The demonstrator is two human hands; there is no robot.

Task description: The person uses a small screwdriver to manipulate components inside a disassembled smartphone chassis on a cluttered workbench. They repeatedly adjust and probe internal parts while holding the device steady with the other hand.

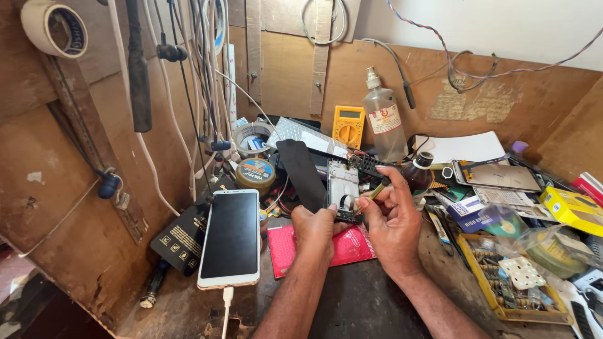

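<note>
My left hand [314,231] grips the lower end of an opened phone frame [343,184], silver-white with bare boards, held upright over a pink mat [350,246]. My right hand [393,216] pinches a thin tool with a yellowish handle [375,190], its tip at the frame's lower right edge. A black flat panel [301,172] leans just left of the frame.
A white smartphone [230,237] lies on a cable at the left, next to a black box [181,236]. Behind stand a yellow multimeter [348,125], a clear bottle [384,124], a tape roll and a round tin [255,172]. Parts trays and boxes crowd the right.
</note>
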